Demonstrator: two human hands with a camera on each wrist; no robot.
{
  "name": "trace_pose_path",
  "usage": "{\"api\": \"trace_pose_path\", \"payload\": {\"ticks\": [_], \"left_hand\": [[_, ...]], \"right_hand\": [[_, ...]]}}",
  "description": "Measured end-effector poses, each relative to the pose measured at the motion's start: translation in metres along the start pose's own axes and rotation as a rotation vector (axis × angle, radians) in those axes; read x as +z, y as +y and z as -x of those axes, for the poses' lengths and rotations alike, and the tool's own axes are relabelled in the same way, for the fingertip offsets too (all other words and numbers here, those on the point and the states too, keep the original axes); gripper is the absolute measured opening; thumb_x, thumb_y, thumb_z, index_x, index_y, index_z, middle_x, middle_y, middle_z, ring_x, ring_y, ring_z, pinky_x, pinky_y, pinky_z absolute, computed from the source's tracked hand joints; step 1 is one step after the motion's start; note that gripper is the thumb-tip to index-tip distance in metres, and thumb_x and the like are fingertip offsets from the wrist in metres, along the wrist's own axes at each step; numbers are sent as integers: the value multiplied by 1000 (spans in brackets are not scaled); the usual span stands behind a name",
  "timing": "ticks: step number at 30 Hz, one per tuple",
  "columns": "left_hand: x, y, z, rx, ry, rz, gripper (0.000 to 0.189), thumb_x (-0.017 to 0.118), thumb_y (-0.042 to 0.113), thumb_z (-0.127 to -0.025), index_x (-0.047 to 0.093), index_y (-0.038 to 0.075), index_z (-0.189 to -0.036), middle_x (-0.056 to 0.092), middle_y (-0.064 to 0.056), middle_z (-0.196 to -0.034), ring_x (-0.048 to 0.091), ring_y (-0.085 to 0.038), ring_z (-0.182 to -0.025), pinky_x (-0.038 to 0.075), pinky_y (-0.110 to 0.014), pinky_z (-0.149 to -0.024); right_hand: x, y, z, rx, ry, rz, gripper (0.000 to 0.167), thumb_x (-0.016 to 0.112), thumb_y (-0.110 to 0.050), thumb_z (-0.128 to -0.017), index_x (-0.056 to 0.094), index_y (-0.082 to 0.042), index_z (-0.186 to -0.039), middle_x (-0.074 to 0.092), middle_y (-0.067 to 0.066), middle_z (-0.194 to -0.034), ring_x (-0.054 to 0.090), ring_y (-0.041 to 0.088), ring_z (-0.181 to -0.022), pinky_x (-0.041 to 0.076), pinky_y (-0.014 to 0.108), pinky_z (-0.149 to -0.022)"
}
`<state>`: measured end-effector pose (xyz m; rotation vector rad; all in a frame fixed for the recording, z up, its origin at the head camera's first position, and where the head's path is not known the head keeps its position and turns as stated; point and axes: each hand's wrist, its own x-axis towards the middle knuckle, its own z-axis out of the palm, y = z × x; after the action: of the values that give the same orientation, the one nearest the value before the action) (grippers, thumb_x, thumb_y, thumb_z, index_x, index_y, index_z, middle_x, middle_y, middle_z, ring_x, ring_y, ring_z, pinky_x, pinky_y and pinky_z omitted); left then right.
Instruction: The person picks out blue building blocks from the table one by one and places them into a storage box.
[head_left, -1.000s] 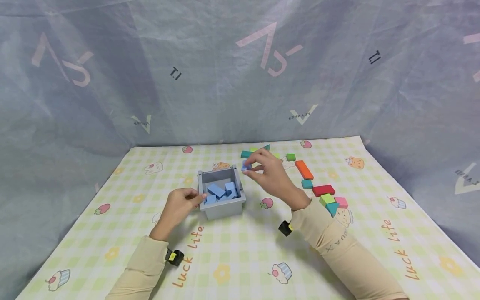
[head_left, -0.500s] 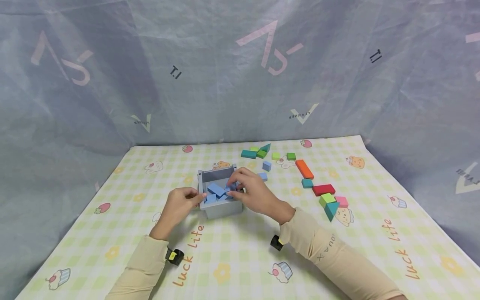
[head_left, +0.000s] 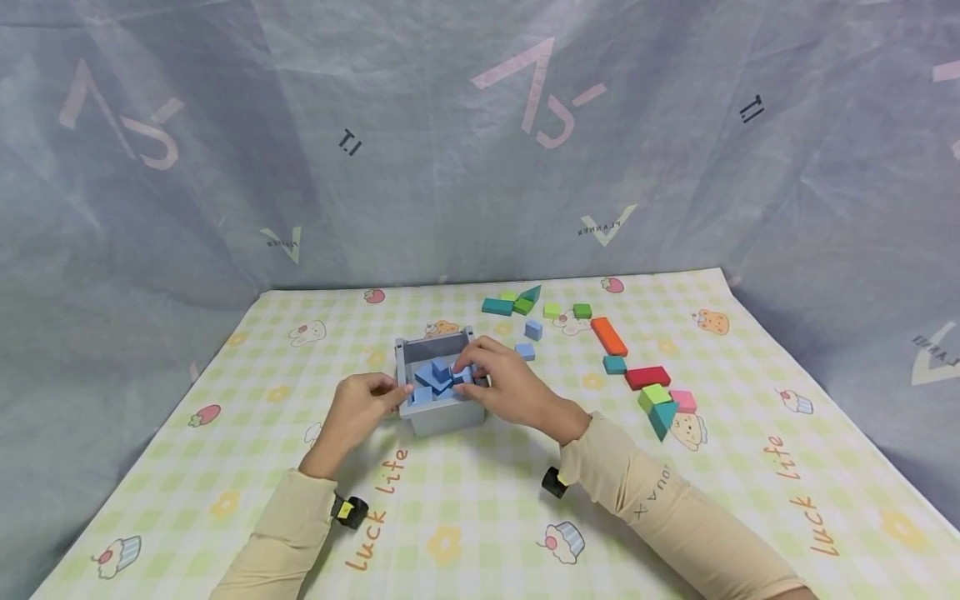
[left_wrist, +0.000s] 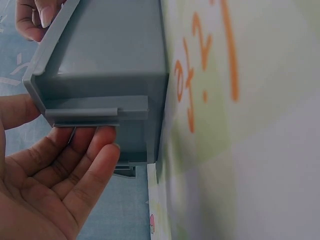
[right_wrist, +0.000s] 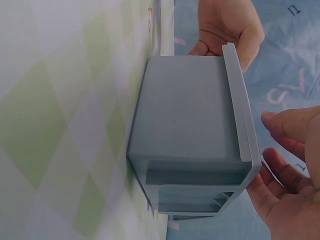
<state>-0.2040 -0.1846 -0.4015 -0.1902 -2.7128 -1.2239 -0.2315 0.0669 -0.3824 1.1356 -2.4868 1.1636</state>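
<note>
A grey plastic box (head_left: pixel 450 421) stands left of the middle of the table, and several light blue blocks (head_left: pixel 423 395) lie in it. My left hand (head_left: pixel 363 410) grips the box's left side, thumb on the rim and fingertips under the side ledge (left_wrist: pixel 85 117). Over the right rim reaches my right hand (head_left: pixel 506 387), its thumb and index finger lowered close to the blue blocks. In the right wrist view the thumb (right_wrist: pixel 290 125) and the fingers stand apart, with no block showing between them. One blue block (head_left: pixel 441 368) sits on top of the pile.
Two light blue blocks (head_left: pixel 533 330) lie right of the box. Teal and green blocks (head_left: pixel 498 307) are grouped at the back. An orange block (head_left: pixel 608 337), a red block (head_left: pixel 648 377), a pink block (head_left: pixel 682 401) and a teal triangle (head_left: pixel 662 420) lie farther right.
My right hand has moved left and down from beside the box, carrying a blue block into it. A blue block now lies higher on the pile. The left hand keeps its place.
</note>
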Motion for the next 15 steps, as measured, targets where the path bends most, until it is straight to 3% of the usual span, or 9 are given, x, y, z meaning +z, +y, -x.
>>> {"api": "trace_pose_path", "payload": {"ticks": [5,12,15], "left_hand": [[1,0,-1,-3,6,1,26,72,31,-93,73,8,-81,64,-1,-68,57,-17,-65,45,-33,-67],[0,0,0,0,8,1,24,71,29,-93,73,9,-80,64,1,-67,57,-18,-64,45,-33,-66],[0,0,0,6,3,3,25,71,29,-94,73,8,-81,64,1,-68,57,-18,-64,45,-33,-66]], "right_hand": [[0,1,-1,0,-13,-6,16,75,-12,-91,67,-16,-104,60,0,-110,66,27,-94,53,27,-77],[-1,0,-1,1,-8,16,14,75,-12,-90,68,-16,-102,60,-2,-108,63,18,-89,53,29,-74],[-5,1,-2,-9,-19,-6,13,73,-13,-92,68,-15,-103,59,-1,-110,64,21,-93,55,32,-77]]}}
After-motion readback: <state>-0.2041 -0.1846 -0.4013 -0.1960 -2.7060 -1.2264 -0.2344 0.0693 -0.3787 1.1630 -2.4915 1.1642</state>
